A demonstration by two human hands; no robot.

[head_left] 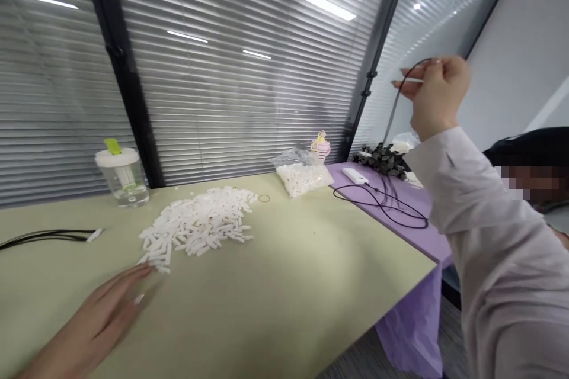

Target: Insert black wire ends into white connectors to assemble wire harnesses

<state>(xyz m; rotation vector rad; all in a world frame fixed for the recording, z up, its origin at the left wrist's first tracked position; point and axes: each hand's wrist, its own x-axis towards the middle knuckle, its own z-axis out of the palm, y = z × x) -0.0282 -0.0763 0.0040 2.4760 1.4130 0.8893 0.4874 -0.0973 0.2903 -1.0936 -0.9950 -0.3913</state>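
Observation:
My left hand (pixel 100 323) lies low over the pale green table (pixel 288 284) with its fingers stretched out and holds nothing. Its fingertips reach the near edge of a heap of small white plastic pieces (pixel 198 228). My right hand (pixel 438 92) is raised high at the right, in a pale sleeve, and is closed. It pinches a thin black cord (pixel 393 109) that hangs down toward the purple table, with a small white piece at the fingertips.
A clear lidded cup (pixel 121 176) stands at the back left and black cords (pixel 44 237) lie at the left edge. A bag of white pieces (pixel 302 176) is at the back. A purple-covered table (pixel 422 237) carries looped cords, dark parts and a white box. Another person sits at the right.

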